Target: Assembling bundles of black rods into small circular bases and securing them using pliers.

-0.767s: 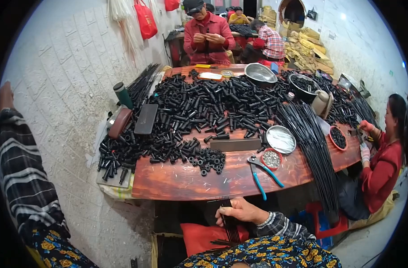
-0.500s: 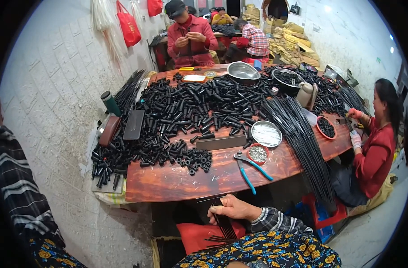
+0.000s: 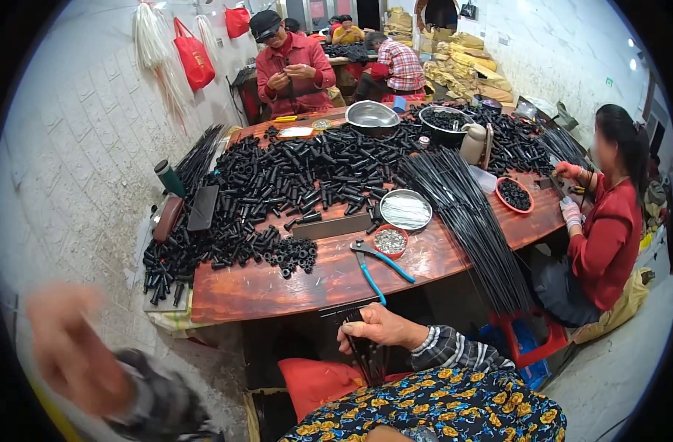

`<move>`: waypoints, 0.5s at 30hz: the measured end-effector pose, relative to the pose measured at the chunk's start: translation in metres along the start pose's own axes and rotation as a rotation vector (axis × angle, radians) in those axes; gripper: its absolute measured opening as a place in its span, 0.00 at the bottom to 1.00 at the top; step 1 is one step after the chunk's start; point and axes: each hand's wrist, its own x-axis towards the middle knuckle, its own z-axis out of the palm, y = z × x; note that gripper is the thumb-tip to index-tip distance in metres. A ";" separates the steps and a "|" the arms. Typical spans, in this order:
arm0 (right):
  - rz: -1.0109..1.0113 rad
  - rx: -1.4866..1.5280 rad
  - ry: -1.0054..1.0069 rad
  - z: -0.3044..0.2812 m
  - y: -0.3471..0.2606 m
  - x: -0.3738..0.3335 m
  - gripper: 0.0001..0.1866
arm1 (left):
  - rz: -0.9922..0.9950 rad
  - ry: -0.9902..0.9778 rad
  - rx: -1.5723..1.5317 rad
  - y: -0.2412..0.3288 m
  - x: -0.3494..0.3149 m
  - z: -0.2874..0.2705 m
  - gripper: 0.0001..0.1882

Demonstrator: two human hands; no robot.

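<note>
My right hand [image 3: 378, 327], at the near edge of the table, is closed round a bunch of thin black rods [image 3: 372, 362]. Their lower ends hang over my flowered apron and a red cloth, and a few short tips stick out above my fist. Raised at the far left beside the wall is my left hand [image 3: 75, 346], smeared by motion, so its fingers and anything in them cannot be made out. Blue-handled pliers [image 3: 374, 269] lie on the table just beyond my right hand.
Black tubular parts [image 3: 299, 166] are heaped across the wooden table [image 3: 336, 283]. A round tin [image 3: 405, 210] and a small red dish [image 3: 390, 241] stand near the pliers. Long black rods [image 3: 472, 221] overhang the right edge. One co-worker [image 3: 609, 214] sits at right, another [image 3: 296, 70] opposite.
My left hand has come up into view at the far left. The right hand still grips the rods, whose lower ends now hang closer together. The whole view has shifted slightly.
</note>
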 end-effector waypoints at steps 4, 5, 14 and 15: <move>0.006 -0.018 -0.068 -0.007 0.002 -0.003 0.16 | 0.001 0.040 -0.597 0.052 -0.037 0.044 0.08; -0.021 -0.030 -0.060 -0.006 0.003 -0.002 0.16 | 0.093 0.106 -0.608 0.071 -0.035 0.065 0.06; -0.024 0.099 0.001 -0.001 0.006 -0.018 0.14 | 0.980 0.335 -0.604 0.116 0.025 0.146 0.09; -0.030 0.109 0.008 -0.001 0.008 -0.018 0.14 | 0.971 0.221 -0.584 0.118 0.021 0.139 0.09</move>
